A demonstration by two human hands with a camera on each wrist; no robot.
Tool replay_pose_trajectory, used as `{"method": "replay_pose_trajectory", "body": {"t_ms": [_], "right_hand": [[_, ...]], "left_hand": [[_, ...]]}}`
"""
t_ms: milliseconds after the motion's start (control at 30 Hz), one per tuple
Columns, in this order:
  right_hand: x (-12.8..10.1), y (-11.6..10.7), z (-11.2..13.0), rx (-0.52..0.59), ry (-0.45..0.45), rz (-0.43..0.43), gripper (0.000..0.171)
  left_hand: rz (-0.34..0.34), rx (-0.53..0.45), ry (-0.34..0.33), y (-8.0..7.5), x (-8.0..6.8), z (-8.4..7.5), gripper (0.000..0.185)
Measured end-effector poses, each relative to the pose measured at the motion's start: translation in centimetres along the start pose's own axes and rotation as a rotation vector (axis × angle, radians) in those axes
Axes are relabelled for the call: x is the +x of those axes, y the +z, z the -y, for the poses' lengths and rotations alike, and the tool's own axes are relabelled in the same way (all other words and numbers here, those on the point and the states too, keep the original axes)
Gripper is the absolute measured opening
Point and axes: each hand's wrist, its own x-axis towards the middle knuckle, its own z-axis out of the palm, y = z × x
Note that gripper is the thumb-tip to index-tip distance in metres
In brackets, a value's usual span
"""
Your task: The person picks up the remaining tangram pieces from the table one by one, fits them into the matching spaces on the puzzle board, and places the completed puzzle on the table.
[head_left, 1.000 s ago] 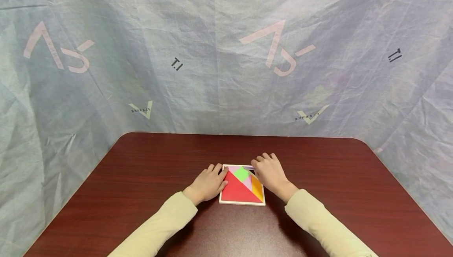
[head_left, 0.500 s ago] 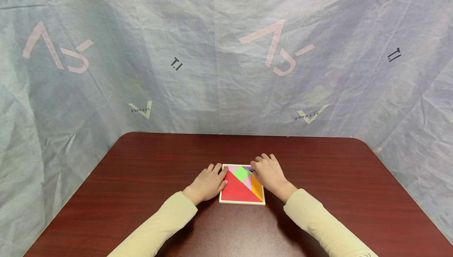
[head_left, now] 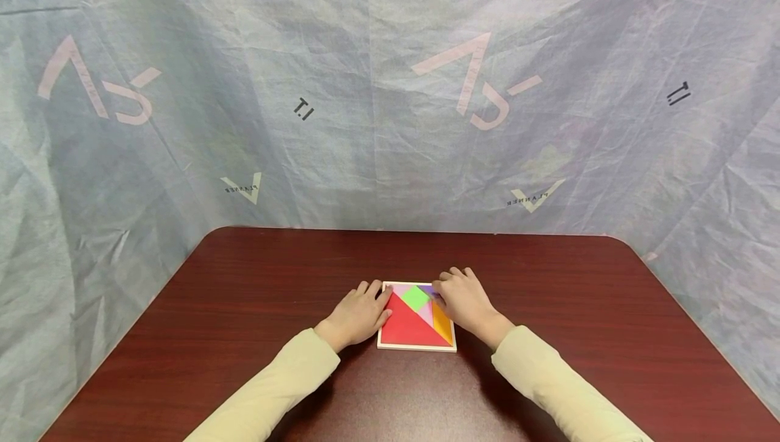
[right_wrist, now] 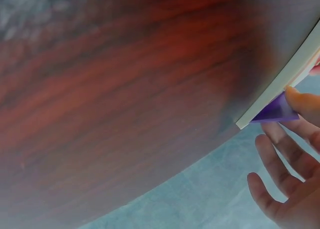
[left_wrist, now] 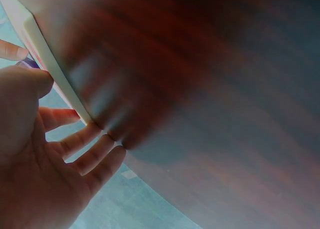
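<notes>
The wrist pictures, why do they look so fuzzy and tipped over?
Left wrist view: the table is smeared and dark, tilted, the left hand very close. Right wrist view: same soft wood blur, only the purple piece fairly crisp. Head view: sharp and evenly lit.

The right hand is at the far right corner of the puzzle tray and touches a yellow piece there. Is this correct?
Not quite. The piece under the right hand is purple, not yellow, as the right wrist view shows. The hand is indeed at the far right corner of the puzzle tray.

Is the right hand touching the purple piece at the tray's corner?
Touching: the right wrist view shows a fingertip pressed on the purple piece beside the tray rim.
</notes>
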Motion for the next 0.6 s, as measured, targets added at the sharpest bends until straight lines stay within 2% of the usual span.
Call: {"method": "replay_pose_trajectory", "body": {"t_ms": [400, 600], "right_hand": [[-0.51, 0.17, -0.26, 0.028, -0.024, 0.014, 0.013], [-0.69, -0.20, -0.41, 0.069, -0.036, 0.029, 0.009]], "left_hand": [[0.003, -0.007, 0.001, -0.12, -0.07, -0.11, 0.045], [0.007, -0.008, -0.004, -0.20, -0.08, -0.14, 0.045]]}}
